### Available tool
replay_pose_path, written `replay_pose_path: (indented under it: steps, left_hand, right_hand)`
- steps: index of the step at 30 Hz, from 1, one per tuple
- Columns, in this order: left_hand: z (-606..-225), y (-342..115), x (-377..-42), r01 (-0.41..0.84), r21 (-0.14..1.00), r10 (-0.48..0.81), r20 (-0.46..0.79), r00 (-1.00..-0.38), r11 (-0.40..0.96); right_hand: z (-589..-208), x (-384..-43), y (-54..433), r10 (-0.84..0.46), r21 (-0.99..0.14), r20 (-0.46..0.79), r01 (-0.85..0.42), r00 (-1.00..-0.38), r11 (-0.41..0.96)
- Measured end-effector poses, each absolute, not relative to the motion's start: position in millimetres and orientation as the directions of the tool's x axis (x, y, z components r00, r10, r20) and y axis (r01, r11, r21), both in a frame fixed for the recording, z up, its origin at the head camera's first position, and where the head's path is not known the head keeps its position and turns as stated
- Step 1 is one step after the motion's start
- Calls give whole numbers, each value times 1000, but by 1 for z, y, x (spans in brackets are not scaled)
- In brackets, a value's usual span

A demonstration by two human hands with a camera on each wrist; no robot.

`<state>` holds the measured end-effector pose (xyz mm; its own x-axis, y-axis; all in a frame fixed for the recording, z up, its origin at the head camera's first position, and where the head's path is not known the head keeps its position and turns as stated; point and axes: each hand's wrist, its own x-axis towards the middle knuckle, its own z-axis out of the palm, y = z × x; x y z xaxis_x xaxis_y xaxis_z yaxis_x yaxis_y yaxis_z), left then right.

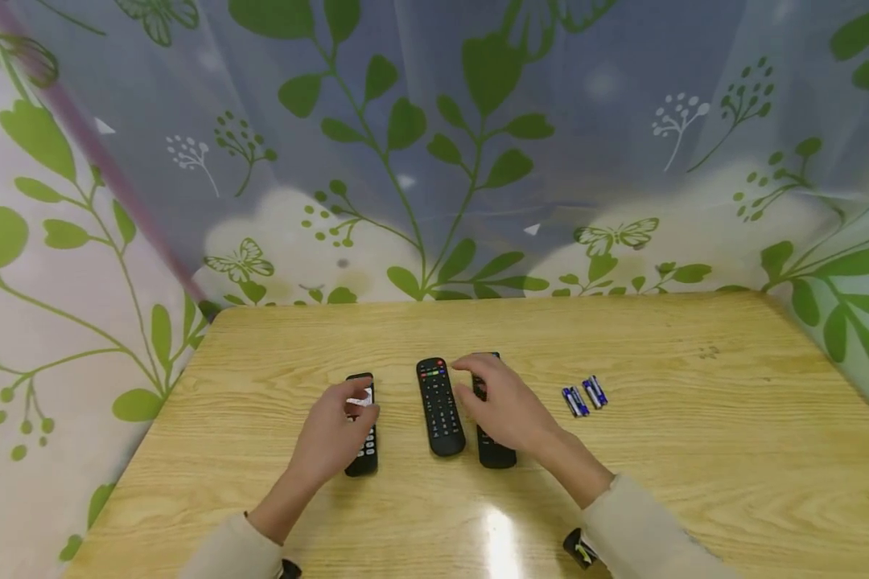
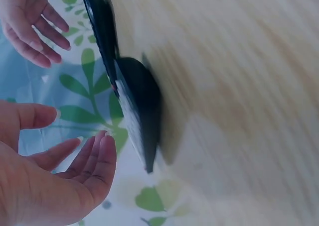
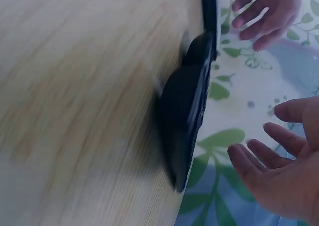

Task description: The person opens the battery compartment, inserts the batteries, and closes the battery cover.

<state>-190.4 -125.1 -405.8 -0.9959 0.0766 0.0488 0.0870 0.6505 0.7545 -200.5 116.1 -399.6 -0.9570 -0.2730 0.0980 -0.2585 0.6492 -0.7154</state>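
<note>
Three black remote controls lie on the wooden table in the head view. Over the left remote control (image 1: pixel 363 458) hovers my left hand (image 1: pixel 336 430), fingers loosely bent and nothing between them; the left wrist view has this hand (image 2: pixel 65 176) apart from the remote control (image 2: pixel 139 106). The middle remote control (image 1: pixel 442 410), with coloured buttons near its top, lies between my hands. My right hand (image 1: pixel 510 402) is above the right remote control (image 1: pixel 496 454) and covers part of it. In the right wrist view the relaxed fingers (image 3: pixel 249 166) stand clear of the nearest remote control (image 3: pixel 182 116).
Two pairs of blue-and-silver batteries (image 1: pixel 575 401) lie on the table (image 1: pixel 695 450) to the right of the remote controls. A curtain (image 1: pixel 434 201) printed with leaves and butterflies hangs behind the table's far edge and along its sides.
</note>
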Motion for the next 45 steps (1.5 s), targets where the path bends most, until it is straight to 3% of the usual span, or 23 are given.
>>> replay_pose_path:
  steps: [12,18,27,45]
  left_hand:
    - [-412,-88,-197,241,542,200,135,-971,805]
    - [-418,-75,-202,285,433,246,145,-958,855]
    - [-419,-54,-213,286,418,283,70,-957,863]
    - [-424,-29,-238,95,282,130,-106,-986,955]
  right_hand:
    - [-414,-203,176,-339,-330,288,-425,-896,842]
    - [-419,-202,216,-348,-134,287,-397,-893,908]
    - [-423,-191,273,-212,-195,95,-227,-973,954]
    - [-428,-174,327,-148,-160,60,-156,-987,975]
